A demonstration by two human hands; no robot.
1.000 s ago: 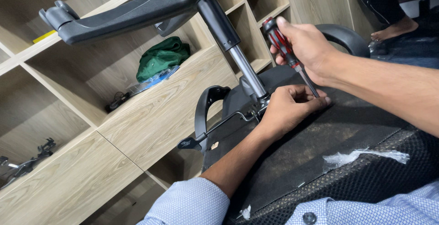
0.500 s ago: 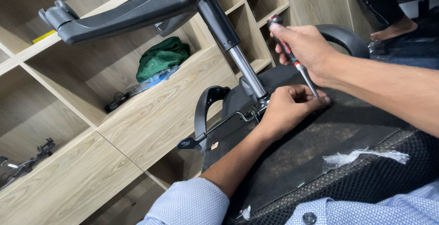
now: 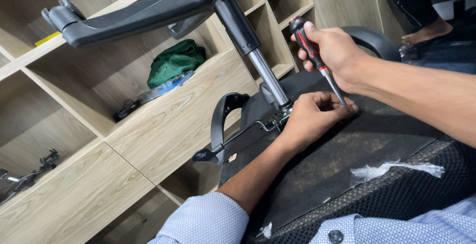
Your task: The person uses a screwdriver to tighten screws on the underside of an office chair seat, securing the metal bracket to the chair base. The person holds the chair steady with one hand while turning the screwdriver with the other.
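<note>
Beside wooden shelving [image 3: 163,125]: upturned office chair [image 3: 347,145], underside facing up.
Right hand [image 3: 337,50]: closed round the red-and-black screwdriver [image 3: 310,45], regripped since a second ago, shaft still angled down.
Left hand [image 3: 312,117]: fingers curled at the tip, unmoved, steadying it on the chair's underside.

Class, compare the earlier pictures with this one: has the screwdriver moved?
No. The screwdriver in the right hand keeps its place beside the chair's gas cylinder, tip by the left hand.

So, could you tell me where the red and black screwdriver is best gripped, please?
Grip the screwdriver by its thick red and black handle, coming from above, as the right hand does. Its thin shaft slopes down to the chair underside, where the left hand's fingers steady the tip.
</note>
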